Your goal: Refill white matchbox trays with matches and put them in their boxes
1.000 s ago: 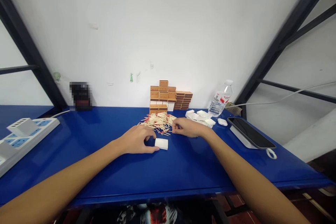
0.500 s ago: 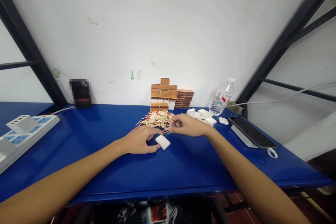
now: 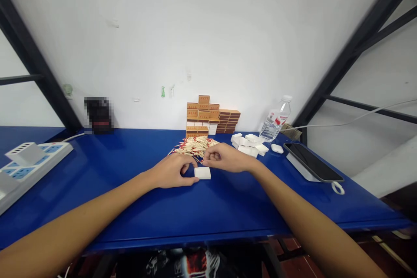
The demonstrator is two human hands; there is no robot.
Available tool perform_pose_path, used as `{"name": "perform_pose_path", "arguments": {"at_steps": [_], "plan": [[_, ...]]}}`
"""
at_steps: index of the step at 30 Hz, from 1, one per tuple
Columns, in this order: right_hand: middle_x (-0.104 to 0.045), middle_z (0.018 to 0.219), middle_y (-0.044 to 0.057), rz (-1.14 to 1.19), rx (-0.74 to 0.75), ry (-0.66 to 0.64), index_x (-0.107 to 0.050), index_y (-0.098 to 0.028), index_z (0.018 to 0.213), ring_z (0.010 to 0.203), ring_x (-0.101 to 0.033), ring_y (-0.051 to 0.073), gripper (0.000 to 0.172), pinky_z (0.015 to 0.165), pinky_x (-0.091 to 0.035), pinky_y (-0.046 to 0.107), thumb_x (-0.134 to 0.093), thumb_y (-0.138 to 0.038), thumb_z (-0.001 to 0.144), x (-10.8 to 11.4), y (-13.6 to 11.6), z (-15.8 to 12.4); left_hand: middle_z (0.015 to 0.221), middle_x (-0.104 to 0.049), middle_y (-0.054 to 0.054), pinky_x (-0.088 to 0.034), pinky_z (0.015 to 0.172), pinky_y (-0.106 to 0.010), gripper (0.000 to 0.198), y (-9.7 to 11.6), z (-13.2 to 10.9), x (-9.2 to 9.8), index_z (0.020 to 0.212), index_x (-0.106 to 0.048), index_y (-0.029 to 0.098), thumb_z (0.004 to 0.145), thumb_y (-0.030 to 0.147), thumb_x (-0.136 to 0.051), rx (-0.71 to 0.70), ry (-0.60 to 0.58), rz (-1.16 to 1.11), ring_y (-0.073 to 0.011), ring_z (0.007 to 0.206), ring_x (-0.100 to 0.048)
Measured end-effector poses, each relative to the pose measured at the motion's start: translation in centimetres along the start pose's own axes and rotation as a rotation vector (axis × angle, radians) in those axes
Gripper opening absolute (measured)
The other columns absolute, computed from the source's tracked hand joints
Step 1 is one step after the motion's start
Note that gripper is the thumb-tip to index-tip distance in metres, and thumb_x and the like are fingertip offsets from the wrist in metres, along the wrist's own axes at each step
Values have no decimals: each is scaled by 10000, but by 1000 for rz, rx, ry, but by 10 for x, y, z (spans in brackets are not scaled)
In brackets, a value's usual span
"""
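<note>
A small white matchbox tray [image 3: 203,173] lies on the blue tabletop, its long side facing me. My left hand [image 3: 176,171] has thumb and index finger closed about the tray's left end. Over the tray's far edge, my right hand [image 3: 221,157] is pinched with its fingers curled; a red match tip shows at its fingertips, though how many matches it holds is hidden. Directly behind both hands lies a loose pile of red-tipped matches [image 3: 195,144].
Orange matchboxes [image 3: 203,115] stand stacked against the wall. To the right are several white trays [image 3: 248,151], a water bottle [image 3: 275,121], a white earphone case [image 3: 277,149] and a phone [image 3: 312,162]. A power strip [image 3: 35,165] occupies the left side.
The white tray has turned so that its long side runs left to right. My right hand has moved left from the pile's edge to the tray; my left hand stays beside it.
</note>
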State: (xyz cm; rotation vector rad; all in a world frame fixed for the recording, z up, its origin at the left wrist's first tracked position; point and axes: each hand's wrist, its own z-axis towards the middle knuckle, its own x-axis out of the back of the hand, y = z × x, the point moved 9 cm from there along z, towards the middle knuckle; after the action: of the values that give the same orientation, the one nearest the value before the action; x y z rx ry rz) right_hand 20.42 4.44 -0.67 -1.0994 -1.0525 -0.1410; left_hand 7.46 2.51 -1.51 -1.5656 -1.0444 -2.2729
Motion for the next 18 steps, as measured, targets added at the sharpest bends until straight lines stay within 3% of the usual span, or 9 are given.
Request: {"name": "perform_pose_path", "arguments": {"at_steps": [4, 12, 18], "plan": [[-547, 648, -37, -151, -53, 114, -704, -167, 835, 588, -443, 109, 202, 556, -305, 247, -706, -367, 860, 11, 14, 3, 650, -578, 53, -358, 574, -245, 288, -2, -1, 1, 1004, -718, 215, 826, 440, -739, 9, -6, 7, -120, 585, -526], [-629, 671, -16, -268, -101, 15, -676, -174, 822, 596, -496, 118, 88, 561, -314, 244, -654, -246, 868, -2, 26, 4, 629, -587, 55, -362, 573, -251, 277, -3, -1, 3, 995, -727, 221, 833, 446, -736, -9, 3, 36, -121, 580, -543], [-658, 739, 19, -282, -121, 16, -662, -159, 850, 625, -501, 128, 151, 586, -336, 250, -629, -290, 917, 11, 31, -1, 652, -604, 44, -356, 563, -254, 301, -4, -1, 3, 1016, -723, 215, 849, 465, -720, -19, 8, 46, -127, 578, -543]]}}
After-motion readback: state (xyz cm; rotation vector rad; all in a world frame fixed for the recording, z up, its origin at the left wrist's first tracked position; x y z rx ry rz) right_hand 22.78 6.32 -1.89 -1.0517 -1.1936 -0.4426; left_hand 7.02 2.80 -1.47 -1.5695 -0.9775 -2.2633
